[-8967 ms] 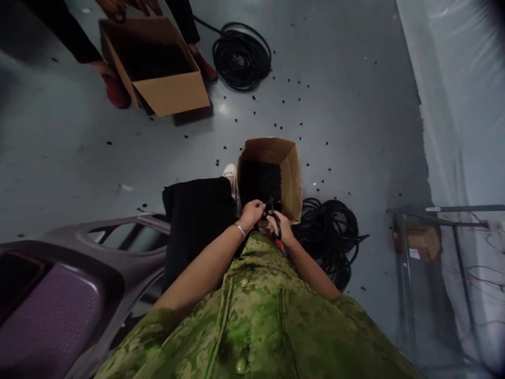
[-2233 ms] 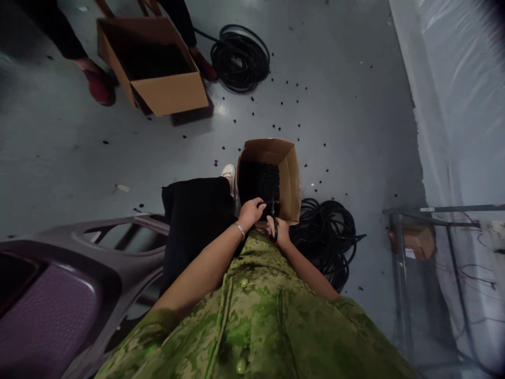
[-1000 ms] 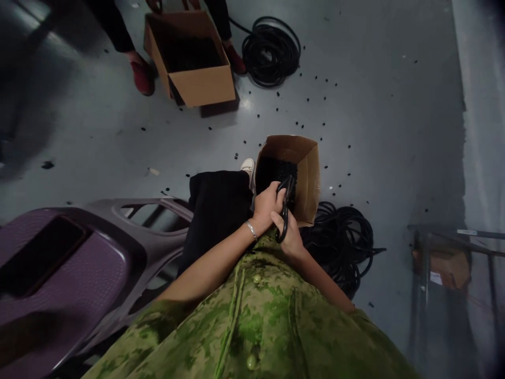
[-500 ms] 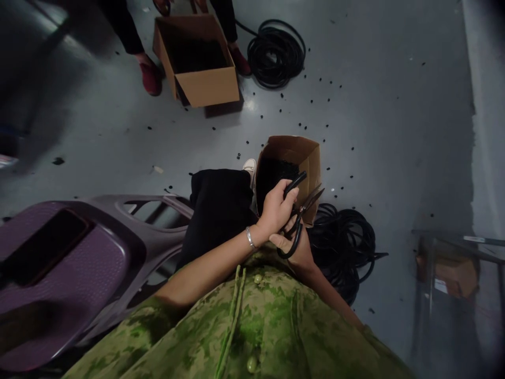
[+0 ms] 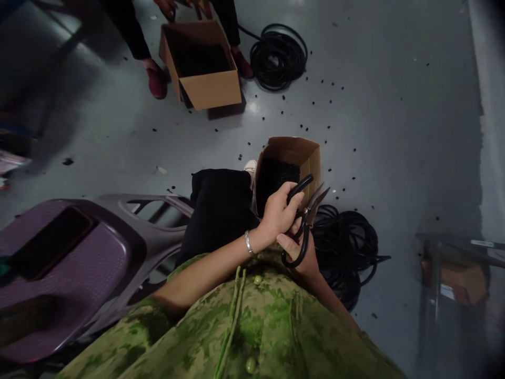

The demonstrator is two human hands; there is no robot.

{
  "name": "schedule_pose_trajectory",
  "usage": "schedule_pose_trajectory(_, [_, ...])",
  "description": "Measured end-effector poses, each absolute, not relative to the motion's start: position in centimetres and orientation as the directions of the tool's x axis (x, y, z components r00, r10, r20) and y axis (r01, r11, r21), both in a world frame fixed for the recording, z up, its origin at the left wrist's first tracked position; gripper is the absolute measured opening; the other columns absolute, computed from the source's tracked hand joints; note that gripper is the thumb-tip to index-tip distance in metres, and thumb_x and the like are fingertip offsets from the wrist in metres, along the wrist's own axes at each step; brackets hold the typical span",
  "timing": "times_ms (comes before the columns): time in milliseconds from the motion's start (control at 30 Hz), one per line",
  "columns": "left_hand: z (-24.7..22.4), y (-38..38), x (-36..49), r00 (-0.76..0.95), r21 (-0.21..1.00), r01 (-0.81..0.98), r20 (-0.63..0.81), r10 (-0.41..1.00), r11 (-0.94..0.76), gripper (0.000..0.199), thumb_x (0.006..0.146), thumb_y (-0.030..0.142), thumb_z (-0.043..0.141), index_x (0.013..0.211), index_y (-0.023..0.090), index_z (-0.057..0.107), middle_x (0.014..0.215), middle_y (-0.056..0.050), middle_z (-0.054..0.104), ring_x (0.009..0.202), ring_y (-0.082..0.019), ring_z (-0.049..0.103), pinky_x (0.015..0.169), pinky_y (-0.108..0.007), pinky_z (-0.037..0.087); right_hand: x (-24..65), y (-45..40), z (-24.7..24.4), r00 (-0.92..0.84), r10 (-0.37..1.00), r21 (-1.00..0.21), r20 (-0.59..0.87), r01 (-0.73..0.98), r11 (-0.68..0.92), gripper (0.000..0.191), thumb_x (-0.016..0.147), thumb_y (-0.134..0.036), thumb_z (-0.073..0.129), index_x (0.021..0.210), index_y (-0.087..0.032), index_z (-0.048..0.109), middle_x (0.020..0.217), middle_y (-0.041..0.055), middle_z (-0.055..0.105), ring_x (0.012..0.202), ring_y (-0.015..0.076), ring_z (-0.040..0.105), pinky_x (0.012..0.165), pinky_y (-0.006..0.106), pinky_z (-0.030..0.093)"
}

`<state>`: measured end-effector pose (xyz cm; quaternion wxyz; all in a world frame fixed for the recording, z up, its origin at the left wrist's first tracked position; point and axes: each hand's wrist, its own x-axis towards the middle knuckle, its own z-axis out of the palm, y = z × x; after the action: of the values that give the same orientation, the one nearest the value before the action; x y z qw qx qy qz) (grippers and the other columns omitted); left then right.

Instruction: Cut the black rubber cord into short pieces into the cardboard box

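Observation:
My left hand (image 5: 279,210) is closed around a short end of black ribbed hose (image 5: 303,185), which sticks out past the thumb toward the upper right. Just below it, my right hand (image 5: 302,250) grips black-handled scissors (image 5: 305,211). Their blades are parted and point up and right, beside the hose and apart from its tip. Both hands are over the near edge of a small cardboard box (image 5: 310,157) holding a dark heap of black pieces (image 5: 282,173). My wrists lie close together, and the left hand partly covers the right fingers.
A tangled black hose coil (image 5: 345,247) lies right of the box. Farther off, a person's legs straddle a larger cardboard box (image 5: 211,89) beside another hose coil (image 5: 278,57). Small black bits dot the floor. At left, a purple chair (image 5: 106,258) carries a phone (image 5: 55,242).
Both hands, with the hose and scissors, have shifted slightly right. The scissor blades remain apart. The whole view has moved a little.

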<state>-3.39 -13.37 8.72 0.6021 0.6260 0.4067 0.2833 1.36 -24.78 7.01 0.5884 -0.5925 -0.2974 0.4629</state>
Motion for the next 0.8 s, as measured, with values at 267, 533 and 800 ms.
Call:
schedule_pose_trajectory(267, [8.7, -14.1, -3.2, 0.558, 0.97, 0.214, -0.026, 0.829, -0.114, 0.021, 0.096, 0.035, 0.051, 0.106, 0.02, 0.062, 0.086, -0.001, 0.067, 0.08, -0.016, 0.061, 0.075, -0.025, 0.048, 1.3, -24.7, 7.9, 0.495, 0.846, -0.977, -0.199, -0.165, -0.134, 0.032, 0.085, -0.042, 0.069, 0.109, -0.022, 0.065, 0.103, 0.0061, 0.072, 0.108, 0.0283, 0.066, 0.1, 0.042, 0.052])
schedule_pose_trajectory(533, [8.7, -14.1, -3.3, 0.559, 0.974, 0.2, -0.023, 0.829, -0.109, 0.023, 0.097, 0.037, 0.05, 0.106, 0.02, 0.062, 0.084, -0.002, 0.066, 0.08, -0.017, 0.061, 0.075, -0.026, 0.049, 1.4, -25.3, 6.8, 0.431, 0.878, -0.967, -0.209, -0.227, -0.119, 0.042, 0.08, -0.039, 0.075, 0.117, -0.024, 0.061, 0.112, 0.0059, 0.071, 0.115, 0.0283, 0.064, 0.1, 0.042, 0.054])
schedule_pose_trajectory(800, [8.8, -13.8, -3.4, 0.549, 0.979, 0.191, -0.043, 0.834, -0.075, 0.019, 0.097, 0.033, 0.051, 0.104, 0.019, 0.062, 0.087, -0.002, 0.067, 0.076, -0.015, 0.061, 0.072, -0.025, 0.048, 1.2, -25.3, 7.0, 0.332, 0.905, -0.939, -0.267, -0.3, -0.167, 0.046, 0.075, -0.038, 0.081, 0.113, -0.023, 0.061, 0.112, 0.0074, 0.071, 0.104, 0.0266, 0.069, 0.093, 0.042, 0.057])
